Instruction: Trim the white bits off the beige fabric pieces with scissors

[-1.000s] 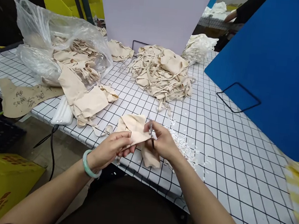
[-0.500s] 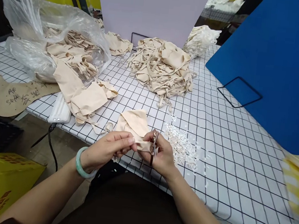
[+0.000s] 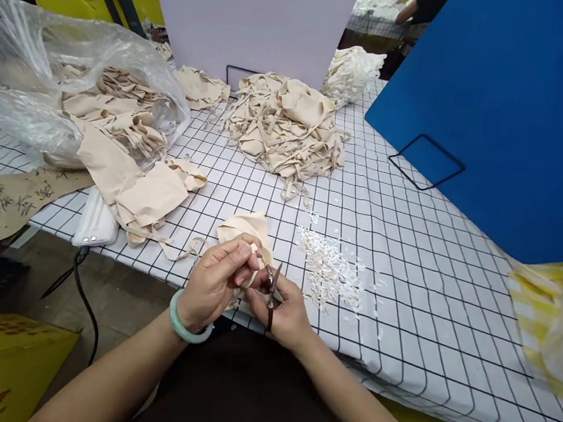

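- My left hand (image 3: pixel 216 283): bare, no glove, no ring that I can make out; nails short and unpainted where they show.
- My left wrist: one smooth, rounded bangle (image 3: pixel 187 325), pale green, plain, without markings, sitting snug just behind the hand.
- My left forearm: bare to the lower frame edge; no sleeve, watch or strap in view.
- My right hand (image 3: pixel 282 305): bare, no glove; rings not discernible.
- My right wrist and forearm: bare, no band or watch, no sleeve in view.
- My lap: dark brown, plain garment (image 3: pixel 242 395) between my forearms, no print or seams discernible.
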`<action>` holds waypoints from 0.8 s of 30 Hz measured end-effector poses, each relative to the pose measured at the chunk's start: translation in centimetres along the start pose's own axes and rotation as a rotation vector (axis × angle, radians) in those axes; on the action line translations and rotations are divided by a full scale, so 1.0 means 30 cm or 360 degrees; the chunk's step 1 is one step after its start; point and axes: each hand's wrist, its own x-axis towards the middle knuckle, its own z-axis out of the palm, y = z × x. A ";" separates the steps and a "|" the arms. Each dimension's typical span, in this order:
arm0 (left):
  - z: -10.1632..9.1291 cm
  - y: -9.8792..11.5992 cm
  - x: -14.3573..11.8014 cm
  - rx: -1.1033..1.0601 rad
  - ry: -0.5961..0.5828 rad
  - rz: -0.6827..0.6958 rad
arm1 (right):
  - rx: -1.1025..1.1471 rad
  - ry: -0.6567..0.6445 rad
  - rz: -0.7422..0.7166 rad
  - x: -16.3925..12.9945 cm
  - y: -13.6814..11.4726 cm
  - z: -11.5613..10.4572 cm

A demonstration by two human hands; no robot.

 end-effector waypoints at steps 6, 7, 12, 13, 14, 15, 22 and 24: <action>0.001 -0.030 -0.014 0.0715 -0.0048 0.0415 | -0.0705 -0.0047 -0.0074 0.020 -0.084 -0.167; 0.003 -0.032 -0.015 0.0772 -0.0075 0.0466 | -0.0798 -0.0090 -0.0083 0.020 -0.096 -0.181; 0.013 -0.036 -0.009 0.0839 -0.0189 0.0618 | -0.0906 -0.0218 -0.0114 0.012 -0.126 -0.197; 0.014 -0.036 -0.007 0.0834 -0.0216 0.0650 | -0.0899 -0.0219 -0.0110 0.010 -0.127 -0.196; 0.016 -0.035 -0.005 0.0826 -0.0240 0.0676 | -0.0894 -0.0220 -0.0109 0.009 -0.128 -0.196; 0.017 -0.034 -0.002 0.0821 -0.0256 0.0689 | -0.0892 -0.0222 -0.0107 0.008 -0.127 -0.196; 0.022 -0.032 0.003 0.0859 -0.0305 0.0701 | -0.0937 -0.0217 -0.0076 0.004 -0.116 -0.205; 0.021 -0.035 0.004 0.0868 -0.0319 0.0689 | -0.0932 -0.0217 -0.0091 0.005 -0.114 -0.206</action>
